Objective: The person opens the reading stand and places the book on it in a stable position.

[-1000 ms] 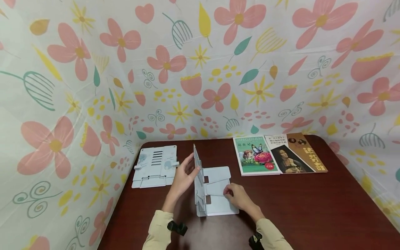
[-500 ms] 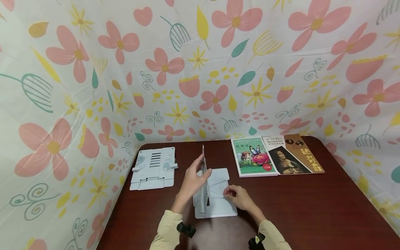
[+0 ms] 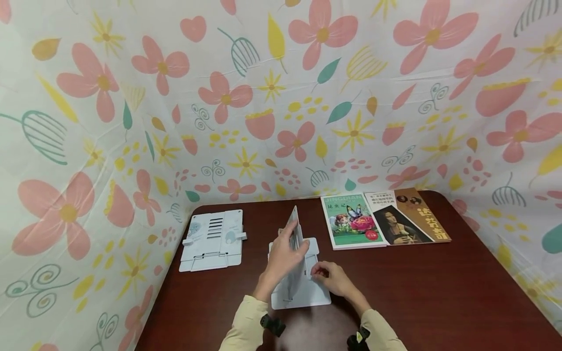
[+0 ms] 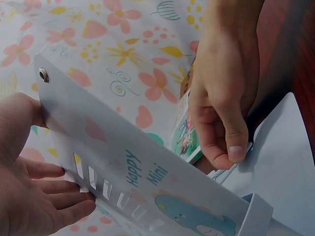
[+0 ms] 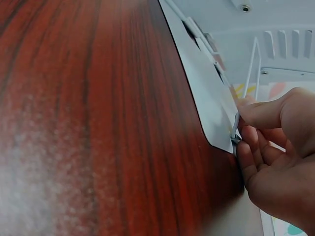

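Note:
A white metal book stand point(image 3: 295, 282) stands partly unfolded in the head view, its slotted panel raised above a flat base point(image 3: 313, 295). My left hand point(image 3: 283, 256) holds the raised panel, thumb on one side and fingers on the other. Row slots, "Happy Mini" lettering and a blue cartoon figure show on the panel point(image 4: 133, 142) in the left wrist view. Low at the base's right side, my right hand point(image 3: 333, 279) pinches a thin wire support point(image 5: 236, 124) between thumb and fingers. The wire's far end is partly hidden behind the panel.
A second white book stand point(image 3: 212, 241) lies flat at the table's left. Two books, one green point(image 3: 353, 222) and one brown and white point(image 3: 406, 217), lie at the back right. A flower-print cloth point(image 3: 281, 97) hangs behind the dark red table point(image 3: 408, 287).
My left hand has moved right with the raised panel, which now leans over the base and turns more of its face to the head view. My right hand stays nearly in place at the base.

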`<act>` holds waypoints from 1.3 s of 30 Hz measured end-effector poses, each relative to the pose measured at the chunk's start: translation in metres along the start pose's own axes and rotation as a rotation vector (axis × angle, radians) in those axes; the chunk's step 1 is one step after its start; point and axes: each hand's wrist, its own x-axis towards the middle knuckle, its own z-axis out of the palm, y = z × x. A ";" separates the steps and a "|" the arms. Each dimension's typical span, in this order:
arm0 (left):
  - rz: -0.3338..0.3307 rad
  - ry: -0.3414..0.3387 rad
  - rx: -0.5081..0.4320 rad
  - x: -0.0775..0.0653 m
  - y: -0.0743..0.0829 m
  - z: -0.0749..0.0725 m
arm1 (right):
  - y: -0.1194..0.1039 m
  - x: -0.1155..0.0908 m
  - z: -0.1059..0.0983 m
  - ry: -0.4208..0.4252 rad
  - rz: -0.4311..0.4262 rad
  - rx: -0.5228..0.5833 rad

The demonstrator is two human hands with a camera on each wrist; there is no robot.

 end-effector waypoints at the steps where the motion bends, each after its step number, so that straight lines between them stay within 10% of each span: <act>1: 0.004 -0.003 0.010 0.000 0.000 0.002 | 0.000 0.000 0.000 0.002 -0.003 -0.001; 17: 0.035 -0.051 0.092 0.003 0.003 0.010 | 0.002 -0.005 -0.005 0.047 0.061 0.096; 22: 0.023 -0.023 0.001 0.023 -0.019 -0.004 | -0.031 -0.024 -0.014 0.186 0.048 0.406; 26: -0.032 0.043 -0.043 0.052 -0.044 -0.020 | -0.070 -0.042 -0.017 0.234 -0.146 0.594; 30: -0.119 -0.029 -0.024 0.069 -0.067 -0.025 | -0.090 -0.052 -0.005 0.225 -0.248 0.514; 39: -0.110 -0.113 0.004 0.066 -0.079 -0.016 | -0.093 -0.056 0.019 0.277 -0.074 0.305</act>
